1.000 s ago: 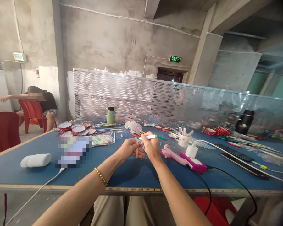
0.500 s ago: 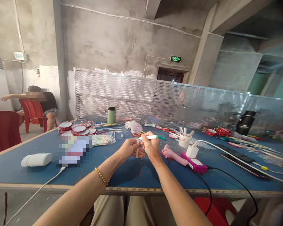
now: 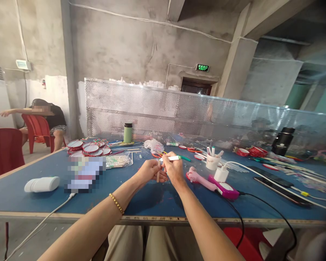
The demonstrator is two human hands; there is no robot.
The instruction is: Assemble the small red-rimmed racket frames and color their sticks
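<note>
My left hand (image 3: 150, 170) is closed on a flat wooden craft stick (image 3: 158, 172), which stands roughly upright between thumb and fingers. In my right hand (image 3: 174, 169) is a white marker (image 3: 171, 158) with a green end, its tip pointing left at the upper part of the stick. Whether the tip touches the wood I cannot tell. Both hands are close together above the blue table (image 3: 103, 203). Behind them lie a clear plastic bag (image 3: 153, 145) and a green curved strip (image 3: 185, 158).
Small red-rimmed drums (image 3: 91, 148) are piled at the left, near a packet of sticks (image 3: 118, 160), a phone (image 3: 88, 174) and a white bottle (image 3: 42, 184). To the right are a cup of markers (image 3: 213, 160), a pink glue gun (image 3: 202, 179) and black phones (image 3: 281, 190). A person (image 3: 55, 112) sits far left.
Almost nothing differs. Both hands keep the stick and marker in nearly the same place, with at most a very slight shift of the marker.
</note>
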